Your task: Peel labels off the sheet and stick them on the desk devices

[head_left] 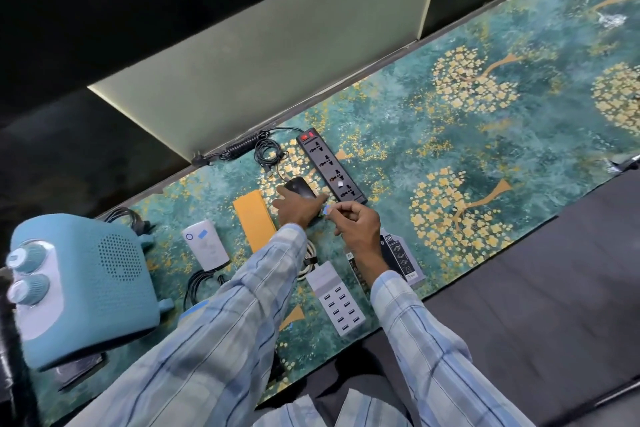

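right grip (353, 224) pinches a small blue label (326, 210) between thumb and forefinger, just above the counter (485, 149) and close beside the left grip (298, 210), likely so the sticky face stays free until it lands.

nearest, a white charger (341, 305) with rows of ports lies between the two sleeves; no label shows on it. a blue heater (86, 288) stands well to its left. past the heater lies a white power bank (207, 250) with a blue patch (204, 234) on top, which looks like a label already stuck. a printed card (398, 253) lies partly under the right wrist. an orange sheet (254, 220) lies flat beside the left wrist, within easy reach for peeling. i take it for the label sheet, though no labels can be made out on it.

further on, the left grip lies spread, fingers straight, over the near end of a black mouse (300, 188), probably steadying it as the device to be tagged. beyond, a black strip (329, 165) lies aslant with a small white tag (340, 184) near its near end; whether that is a label i cannot tell. cables (266, 149) lie coiled at the far edge.

the label is off the sheet and not yet stuck. pressing it flat on the mouse seems the step in hand.
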A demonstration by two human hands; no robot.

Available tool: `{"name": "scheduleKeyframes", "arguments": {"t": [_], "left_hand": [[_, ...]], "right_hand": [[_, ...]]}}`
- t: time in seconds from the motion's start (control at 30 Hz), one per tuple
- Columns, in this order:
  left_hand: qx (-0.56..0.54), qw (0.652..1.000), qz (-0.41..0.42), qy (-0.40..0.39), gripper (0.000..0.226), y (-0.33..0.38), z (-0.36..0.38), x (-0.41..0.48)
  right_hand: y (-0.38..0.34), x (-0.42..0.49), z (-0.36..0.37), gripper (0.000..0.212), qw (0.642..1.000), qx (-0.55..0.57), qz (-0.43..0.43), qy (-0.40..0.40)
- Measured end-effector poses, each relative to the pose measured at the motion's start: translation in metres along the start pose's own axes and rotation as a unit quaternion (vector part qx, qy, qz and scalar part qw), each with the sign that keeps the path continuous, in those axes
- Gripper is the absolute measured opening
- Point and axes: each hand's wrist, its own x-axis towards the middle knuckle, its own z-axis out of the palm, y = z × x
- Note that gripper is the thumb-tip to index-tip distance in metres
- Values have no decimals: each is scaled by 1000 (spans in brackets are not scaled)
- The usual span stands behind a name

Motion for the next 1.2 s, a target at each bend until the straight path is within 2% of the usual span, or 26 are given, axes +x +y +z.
{"name": "scheduleKeyframes", "arguments": {"t": [0.13,0.2,0.27,0.3,0.37,0.43,0.53,0.6,0.67,1.0,1.13,1.2], "left_hand": [[41,999,10,19,104,4,6,3],[15,999,33,7,99,-6,4,13],[-71,996,46,-27,87,-15,-3,19],[-138,988,51,-45,69,-19,-7,18],[-257,961,42,-88,27,-25,-15,11],[-373,917,-1,-138,13,-31,-25,-1],[-499,846,-22,-187,29,-47,-33,-9],[-539,817,-26,-201,43,-56,-34,-13],[-558,803,-26,-210,45,-59,-33,-19],[-564,797,-31,-213,37,-74,-28,-26],[-555,806,-26,-205,37,-73,-27,-28],[-551,808,-20,-205,37,-74,-26,-25]], "right_hand": [[-1,6,-4,6,1000,19,7,15],[-1,7,-3,7,1000,21,14,16],[-3,8,1,6,999,25,27,17],[-5,9,3,5,999,28,33,16],[-7,12,8,5,998,29,50,12],[-7,16,16,13,997,34,67,5],[-6,17,30,16,995,39,90,-8],[-5,15,39,15,993,49,103,-15],[-4,13,48,14,991,67,118,-23],[-1,15,67,13,983,103,152,-14],[1,15,77,5,987,70,146,-4],[4,18,83,8,990,41,131,14]]}}
